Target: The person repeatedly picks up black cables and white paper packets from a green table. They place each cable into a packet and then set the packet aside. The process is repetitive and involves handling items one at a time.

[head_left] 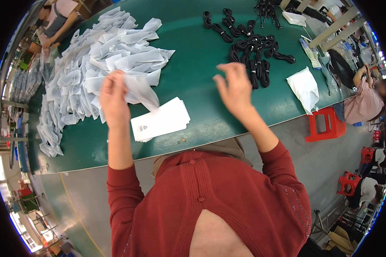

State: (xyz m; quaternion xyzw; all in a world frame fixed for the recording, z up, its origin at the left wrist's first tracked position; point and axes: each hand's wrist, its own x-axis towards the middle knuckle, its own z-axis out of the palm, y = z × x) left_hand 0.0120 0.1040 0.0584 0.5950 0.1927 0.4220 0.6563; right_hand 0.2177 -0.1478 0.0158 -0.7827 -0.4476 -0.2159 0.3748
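Observation:
My left hand is closed on one end of a frosted translucent plastic bag, which hangs toward a stack of flat white bags at the table's near edge. Whether anything lies inside the held bag, I cannot tell. To the left spreads a large heap of similar frosted bags. My right hand is raised over the table with its fingers apart and nothing in them. Just beyond it lies a pile of coiled black cables, each bundled in loops.
The green table ends just before my body. On its right lie a white plastic packet and a striped cloth item. A red stool stands on the floor at the right. People sit nearby, another at the far left.

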